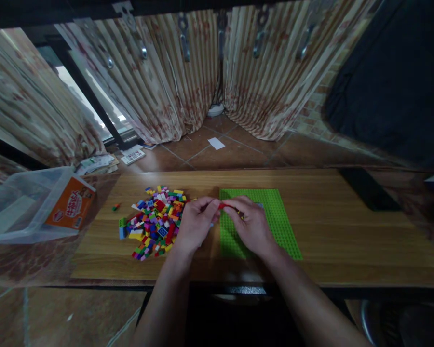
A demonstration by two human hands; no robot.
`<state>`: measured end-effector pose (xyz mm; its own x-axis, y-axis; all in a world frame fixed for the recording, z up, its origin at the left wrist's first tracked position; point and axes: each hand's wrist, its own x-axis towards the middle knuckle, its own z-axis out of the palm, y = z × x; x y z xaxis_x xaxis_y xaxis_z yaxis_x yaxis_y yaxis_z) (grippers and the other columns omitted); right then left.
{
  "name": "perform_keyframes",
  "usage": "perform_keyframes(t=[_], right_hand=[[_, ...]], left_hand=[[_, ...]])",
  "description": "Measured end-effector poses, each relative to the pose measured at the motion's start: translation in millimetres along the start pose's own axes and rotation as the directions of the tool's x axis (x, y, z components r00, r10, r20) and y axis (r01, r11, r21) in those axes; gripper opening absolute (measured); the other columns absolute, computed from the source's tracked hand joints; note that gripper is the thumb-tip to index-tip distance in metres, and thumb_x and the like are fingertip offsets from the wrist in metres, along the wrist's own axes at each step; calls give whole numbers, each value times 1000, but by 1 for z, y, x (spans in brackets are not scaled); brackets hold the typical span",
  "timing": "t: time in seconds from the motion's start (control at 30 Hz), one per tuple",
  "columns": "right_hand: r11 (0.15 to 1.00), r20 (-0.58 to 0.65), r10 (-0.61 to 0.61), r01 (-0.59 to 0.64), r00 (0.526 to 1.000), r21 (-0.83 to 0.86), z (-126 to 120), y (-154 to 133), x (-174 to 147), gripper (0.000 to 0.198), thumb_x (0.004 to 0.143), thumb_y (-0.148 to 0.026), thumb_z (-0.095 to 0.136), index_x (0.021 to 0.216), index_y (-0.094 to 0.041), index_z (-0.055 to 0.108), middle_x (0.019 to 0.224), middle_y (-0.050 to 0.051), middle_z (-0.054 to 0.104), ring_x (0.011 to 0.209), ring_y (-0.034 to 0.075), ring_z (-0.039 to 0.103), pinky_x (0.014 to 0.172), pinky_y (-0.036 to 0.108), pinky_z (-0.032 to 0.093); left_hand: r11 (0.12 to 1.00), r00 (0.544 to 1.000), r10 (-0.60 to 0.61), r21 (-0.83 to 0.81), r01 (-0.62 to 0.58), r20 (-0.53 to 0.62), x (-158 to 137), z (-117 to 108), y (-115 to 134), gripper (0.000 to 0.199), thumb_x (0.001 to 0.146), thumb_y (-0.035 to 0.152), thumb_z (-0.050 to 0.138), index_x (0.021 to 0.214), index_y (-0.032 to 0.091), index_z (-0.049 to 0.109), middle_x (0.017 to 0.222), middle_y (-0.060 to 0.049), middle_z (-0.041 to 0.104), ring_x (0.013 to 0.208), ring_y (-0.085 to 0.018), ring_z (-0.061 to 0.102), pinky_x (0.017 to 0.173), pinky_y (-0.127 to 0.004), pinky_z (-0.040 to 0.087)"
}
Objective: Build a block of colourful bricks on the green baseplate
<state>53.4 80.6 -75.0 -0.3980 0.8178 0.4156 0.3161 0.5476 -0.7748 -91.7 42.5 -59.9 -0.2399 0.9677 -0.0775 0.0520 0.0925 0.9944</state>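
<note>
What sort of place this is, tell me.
Probably a room in a home: there are long patterned curtains, a tiled floor, and colourful toy bricks heaped on a wooden table.

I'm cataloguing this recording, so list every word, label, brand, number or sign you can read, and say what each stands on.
"牛筋达人", as best it reads: white characters on the orange label of the clear plastic bin; its smaller print is too small to read.
White booklet on the floor: dark print, too blurred to read.
Brick pile and green baseplate: no lettering can be made out.
</note>
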Motion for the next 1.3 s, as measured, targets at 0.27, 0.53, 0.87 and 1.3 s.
perform_keyframes(t=[0.27,0.53,0.87,1.3], right_hand=[[987,-24,96,-98,995,-125,-62,43,-3,14,86,-29,60,89,-23,72,89,4,68,85,19,63,79,35,48],[940,16,179,-166,984,-298,-57,57,-6,7,79,-25,69,80,-26,75,93,5,62,92,22,56,87,40,45],[910,6,182,-166,983,-381,-48,64,-7,7,78,-23,69,77,-26,76,93,6,59,94,23,52,85,40,44],[903,-3,213,-198,977,-382,-45,64,-3,6,76,-17,68,71,-21,69,86,5,60,88,21,55,82,36,44]], left_hand=[[984,997,72,162,-75,29,6,32,-9,25,86,29,49,94,13,66,78,-3,67,61,-11,60,59,-21,48],[824,992,125,553,-121,31,13,45,-17,22,84,15,50,95,14,68,94,-8,71,86,-17,65,82,-28,49],[740,992,88,660,-127,93,13,51,-17,24,85,15,51,103,15,67,96,-8,72,85,-17,67,82,-28,51],[642,982,114,743,-191,154,7,53,-19,24,86,16,50,103,19,67,97,-6,69,84,-17,65,80,-28,50]])
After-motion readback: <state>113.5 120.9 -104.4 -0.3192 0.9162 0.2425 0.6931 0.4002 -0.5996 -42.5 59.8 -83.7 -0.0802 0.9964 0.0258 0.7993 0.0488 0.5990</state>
